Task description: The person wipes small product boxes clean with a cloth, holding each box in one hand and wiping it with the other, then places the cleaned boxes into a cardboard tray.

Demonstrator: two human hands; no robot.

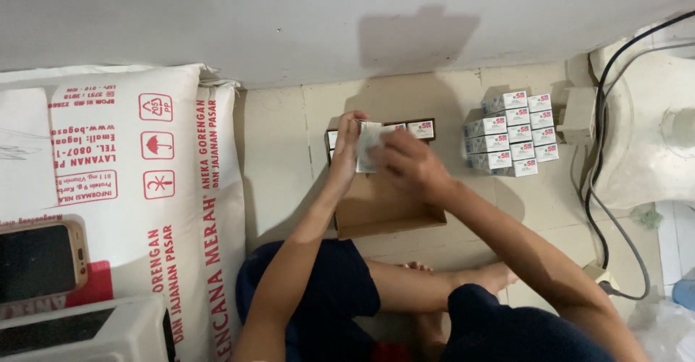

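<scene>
I sit cross-legged on a tiled floor over a shallow brown cardboard box [387, 213]. My left hand [346, 145] and my right hand [409, 161] together hold a small white carton [368, 145] above the box's far end. Along that far edge, a row of similar small white cartons [421, 127] stands inside the box, partly hidden by my hands.
A stack of several small white cartons [515, 132] with red and blue marks stands on the floor to the right. A large white sack [145, 188] with red print lies at the left, a phone [40, 261] on it. Cables [601, 188] run at the right.
</scene>
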